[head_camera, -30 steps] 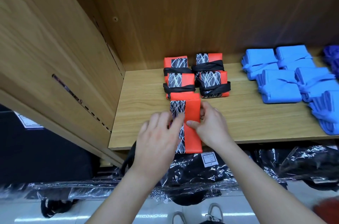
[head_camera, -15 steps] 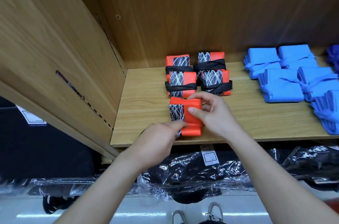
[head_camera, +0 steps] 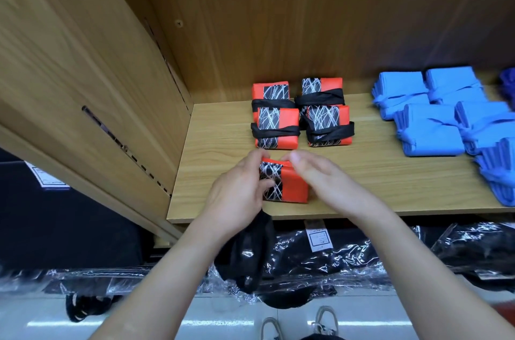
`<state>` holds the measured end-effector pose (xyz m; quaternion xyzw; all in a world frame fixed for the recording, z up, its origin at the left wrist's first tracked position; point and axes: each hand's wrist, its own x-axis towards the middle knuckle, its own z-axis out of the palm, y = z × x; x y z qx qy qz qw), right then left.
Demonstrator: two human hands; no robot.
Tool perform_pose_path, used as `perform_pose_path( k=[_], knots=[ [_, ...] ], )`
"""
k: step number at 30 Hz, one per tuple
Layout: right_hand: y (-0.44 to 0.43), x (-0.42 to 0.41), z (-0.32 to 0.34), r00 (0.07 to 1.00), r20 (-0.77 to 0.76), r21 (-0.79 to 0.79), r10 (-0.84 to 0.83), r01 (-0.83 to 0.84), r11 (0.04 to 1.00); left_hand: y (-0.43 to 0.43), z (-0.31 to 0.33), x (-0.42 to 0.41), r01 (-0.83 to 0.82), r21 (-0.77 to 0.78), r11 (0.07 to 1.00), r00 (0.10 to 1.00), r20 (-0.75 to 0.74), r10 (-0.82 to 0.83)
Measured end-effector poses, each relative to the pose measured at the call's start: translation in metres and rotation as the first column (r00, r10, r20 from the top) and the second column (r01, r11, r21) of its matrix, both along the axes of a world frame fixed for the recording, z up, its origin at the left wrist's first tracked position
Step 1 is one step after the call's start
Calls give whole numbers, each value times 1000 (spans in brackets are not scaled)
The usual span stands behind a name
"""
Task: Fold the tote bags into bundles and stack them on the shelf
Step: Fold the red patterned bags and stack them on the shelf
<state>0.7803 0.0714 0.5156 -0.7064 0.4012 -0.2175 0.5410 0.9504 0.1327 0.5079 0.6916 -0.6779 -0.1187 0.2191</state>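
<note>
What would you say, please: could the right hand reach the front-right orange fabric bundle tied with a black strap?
Probably yes: the right hand holds the untied orange folded tote bag just in front, and only bare wooden shelf separates it from that strapped bundle.

Tote bundles [head_camera: 302, 114] orange, black panels with white scribble lines, black straps; neighbouring bundles [head_camera: 434, 119] blue; shelf [head_camera: 362, 169] light wood-grain.

The left forearm [head_camera: 156, 284] and right forearm [head_camera: 418, 270] are bare. Below the shelf [head_camera: 362, 172], the feet wear pale lace-up sneakers [head_camera: 325, 320].
</note>
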Motion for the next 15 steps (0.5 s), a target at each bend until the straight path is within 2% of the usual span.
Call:
perform_pose_path(
  k=[1, 2, 3, 5, 7, 10, 15],
  knots=[
    [4, 3, -5, 996, -85, -119, -36, 25, 993, 1, -1, -4, -9, -19, 1000, 1000, 6, 9],
    [10, 10, -11, 987, -99, -229, -126, 101, 968, 1, -3, -7, -13, -37, 999, 1000, 6, 13],
    [15, 17, -17, 969, -30, -282, -245, 227, 932, 1, -7, -11, -7, -51, 999, 1000, -7, 6],
    [22, 33, -26, 856, 209, -191, -473, 510, 838, 2, -12, -18, 20, -53, 998, 993, -116, -26],
    [21, 45, -29, 706, 331, -49, -626, 676, 736, 2, -12, -24, 24, -27, 999, 960, -278, -31],
    [16, 52, -32, 615, 370, 3, -696, 749, 663, 3, -13, -29, 18, -1, 1000, 932, -361, -17],
    [12, 44, -32, 635, 423, -105, -646, 742, 662, 10, -18, -28, 67, -23, 997, 879, -472, -70]
  ],
)
